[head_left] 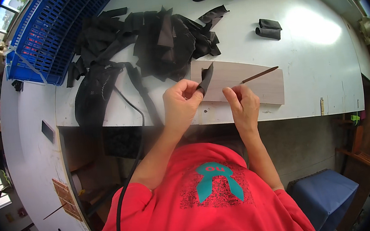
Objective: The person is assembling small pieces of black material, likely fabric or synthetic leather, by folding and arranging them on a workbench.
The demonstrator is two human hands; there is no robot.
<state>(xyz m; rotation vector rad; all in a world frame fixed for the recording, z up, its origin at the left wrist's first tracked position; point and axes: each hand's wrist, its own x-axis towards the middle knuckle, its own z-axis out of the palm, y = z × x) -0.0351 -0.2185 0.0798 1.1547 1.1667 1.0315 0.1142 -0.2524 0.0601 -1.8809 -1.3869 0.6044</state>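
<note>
One black fabric piece [207,79] over the left end of the wood-grain board [267,89], pinched by the left hand [181,102], looks light and limp, best held by an edge. Whether the curled right hand [245,105] grips anything cannot be told.

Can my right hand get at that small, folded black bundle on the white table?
Probably yes: only a low, pale wooden board and a thin brown stick come between the right hand and the small, folded black bundle.
</note>
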